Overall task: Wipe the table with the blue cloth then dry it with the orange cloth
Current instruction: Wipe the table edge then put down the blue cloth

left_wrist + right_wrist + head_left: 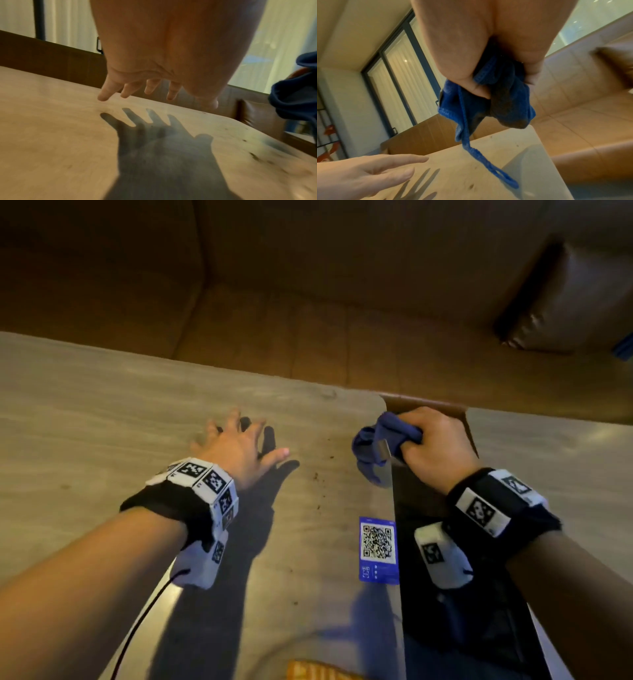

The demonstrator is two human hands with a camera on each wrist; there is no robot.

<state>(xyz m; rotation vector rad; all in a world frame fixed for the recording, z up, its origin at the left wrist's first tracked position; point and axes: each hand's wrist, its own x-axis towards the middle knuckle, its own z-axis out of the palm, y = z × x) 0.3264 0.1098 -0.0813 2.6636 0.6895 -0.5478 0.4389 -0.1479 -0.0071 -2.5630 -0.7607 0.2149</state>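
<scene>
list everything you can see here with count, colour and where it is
table: one, pale wood grain, under both hands
crumbs: several, dark, on the table between the hands
blue cloth: one, bunched, in the right hand at the table's far corner
card: one, blue with a QR code, near the table's right edge
orange thing: one, bottom edge, mostly cut off
bench: one, brown, beyond the table
left hand: fingers spread, just above the table
right hand: grips the blue cloth

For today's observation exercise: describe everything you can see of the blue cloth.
The blue cloth is a soft, towel-like fabric with stitched edges and a thin hanging loop. It is bunched up, gripped in the right hand, held above the table near its far corner. Folds hang below the fist; parts look darkened. Only that hand touches it.
</scene>
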